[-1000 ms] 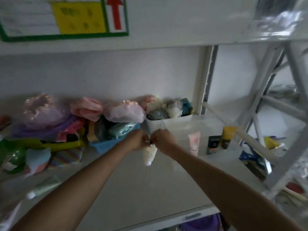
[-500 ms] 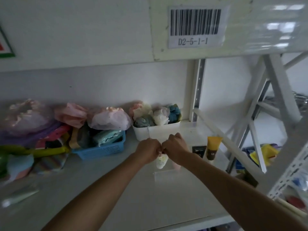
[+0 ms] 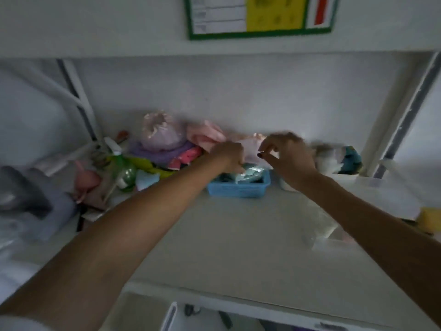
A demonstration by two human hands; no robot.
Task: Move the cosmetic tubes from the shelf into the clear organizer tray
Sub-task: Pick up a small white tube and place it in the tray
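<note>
My left hand (image 3: pixel 228 155) hovers over the blue basket (image 3: pixel 238 188) with its fingers curled shut and nothing showing in it. My right hand (image 3: pixel 286 154), blurred, is just to its right with fingers loosely apart and empty. The clear organizer tray (image 3: pixel 312 235) lies on the white shelf (image 3: pixel 226 247), partly under my right forearm. A pale tube (image 3: pixel 327 224) seems to lie inside it, with something pink (image 3: pixel 343 237) beside it. A yellow tube (image 3: pixel 429 220) shows at the right edge.
Pink and purple fabric bags (image 3: pixel 162 137) pile up at the back left behind the basket. A green bottle (image 3: pixel 124 173) stands left of them. A white bin (image 3: pixel 338 170) of soft items sits at the back right by the shelf upright (image 3: pixel 405 111).
Both hands let go of the white tube they held together and moved up and back, over the blue basket. The view has swung left, so the tray now sits lower right.
</note>
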